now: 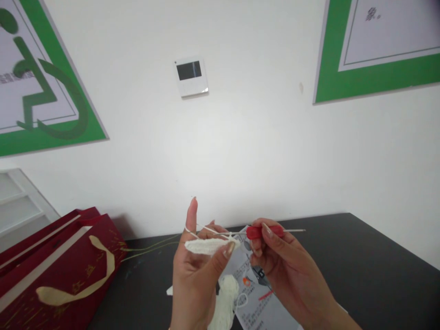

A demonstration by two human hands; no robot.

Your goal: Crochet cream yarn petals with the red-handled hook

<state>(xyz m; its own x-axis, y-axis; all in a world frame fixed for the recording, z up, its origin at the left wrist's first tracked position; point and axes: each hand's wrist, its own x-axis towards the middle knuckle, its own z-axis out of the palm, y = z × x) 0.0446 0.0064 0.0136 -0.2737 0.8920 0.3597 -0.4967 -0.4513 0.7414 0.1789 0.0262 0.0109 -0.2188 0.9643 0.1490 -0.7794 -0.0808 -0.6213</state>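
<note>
My left hand (pixel 195 270) pinches a small strip of white crochet work (pixel 202 246) between thumb and fingers. Its index finger points up, with white yarn looped round it. In my right hand (pixel 285 261) is a crochet hook (pixel 253 232) with a red grip, held between thumb and fingers. The hook's thin metal shaft reaches left to the yarn at the right end of the white piece; a second metal end sticks out to the right. Below the hands, a skein of white yarn (pixel 227 298) lies on the table, partly hidden by my left hand.
A printed sheet (pixel 254 307) lies under the yarn on the dark table (pixel 360 275). Dark red gift bags (pixel 75 266) with ribbon handles stand at the left. Behind is a white wall with a small panel (pixel 192 78) and green-bordered signs (pixel 378 68).
</note>
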